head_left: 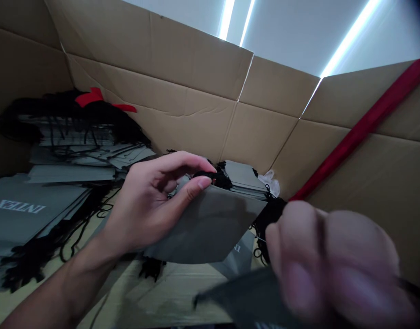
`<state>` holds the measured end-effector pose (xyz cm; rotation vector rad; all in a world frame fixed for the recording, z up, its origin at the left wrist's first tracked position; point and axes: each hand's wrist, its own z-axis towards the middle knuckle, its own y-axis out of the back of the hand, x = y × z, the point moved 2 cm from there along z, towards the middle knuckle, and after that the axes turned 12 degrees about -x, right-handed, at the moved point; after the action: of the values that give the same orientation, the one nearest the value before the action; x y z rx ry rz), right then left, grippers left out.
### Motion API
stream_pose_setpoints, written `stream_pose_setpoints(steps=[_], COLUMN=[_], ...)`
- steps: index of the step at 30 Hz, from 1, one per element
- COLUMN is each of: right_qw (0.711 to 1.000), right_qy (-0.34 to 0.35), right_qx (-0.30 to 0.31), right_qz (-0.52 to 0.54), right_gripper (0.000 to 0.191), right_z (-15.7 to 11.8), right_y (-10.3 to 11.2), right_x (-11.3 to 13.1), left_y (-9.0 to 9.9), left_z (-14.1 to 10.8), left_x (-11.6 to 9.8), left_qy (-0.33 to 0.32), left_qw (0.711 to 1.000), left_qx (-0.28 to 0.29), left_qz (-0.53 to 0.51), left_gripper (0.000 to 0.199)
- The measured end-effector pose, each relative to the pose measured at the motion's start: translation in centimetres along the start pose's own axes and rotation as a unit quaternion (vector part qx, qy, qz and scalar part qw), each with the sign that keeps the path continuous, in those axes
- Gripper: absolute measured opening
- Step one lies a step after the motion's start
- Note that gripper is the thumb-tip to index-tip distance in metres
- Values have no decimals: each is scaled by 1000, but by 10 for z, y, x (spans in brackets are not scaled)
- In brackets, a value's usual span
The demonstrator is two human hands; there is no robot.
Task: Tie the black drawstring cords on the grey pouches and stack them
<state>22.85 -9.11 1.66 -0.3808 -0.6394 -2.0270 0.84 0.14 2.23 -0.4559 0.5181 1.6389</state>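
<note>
My left hand pinches the black cord at the top of a grey pouch between thumb and fingers; the pouch hangs below it. Close to the camera at the lower right, my right hand is blurred, its fingers curled round a dark grey pouch with faint lettering at the bottom edge. Beneath the left hand's pouch, another grey pouch with pale letters lies on the yellowish surface. Behind the hands sits a stack of grey pouches with black cords.
Cardboard walls stand behind and at the sides. Tall piles of grey pouches with black cords fill the left, with a red strip on top. A red band slants down the right wall beside crumpled clear plastic.
</note>
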Motion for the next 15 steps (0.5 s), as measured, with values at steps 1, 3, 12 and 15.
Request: stream_pose_setpoints(steps=[1,3,12,15], right_qw=[1000,999,991,990], right_qy=[-7,-46,-38,-24], right_qx=[20,5,-47,-49], right_qz=[12,28,118,130], right_gripper=[39,17,20,19], right_z=[8,23,34,35], right_y=[-4,-10,-45,-46], right_x=[-1,-8,-37,-35], left_y=[0,0,-5,-7], left_z=[0,-2,-8,-9], left_x=[-1,-3,-2,-1], left_qy=[0,-3,-9,-5], left_qw=[1000,1000,998,998], left_qx=[6,21,47,31], left_qz=[-9,-17,-51,-61], left_gripper=[8,8,11,12])
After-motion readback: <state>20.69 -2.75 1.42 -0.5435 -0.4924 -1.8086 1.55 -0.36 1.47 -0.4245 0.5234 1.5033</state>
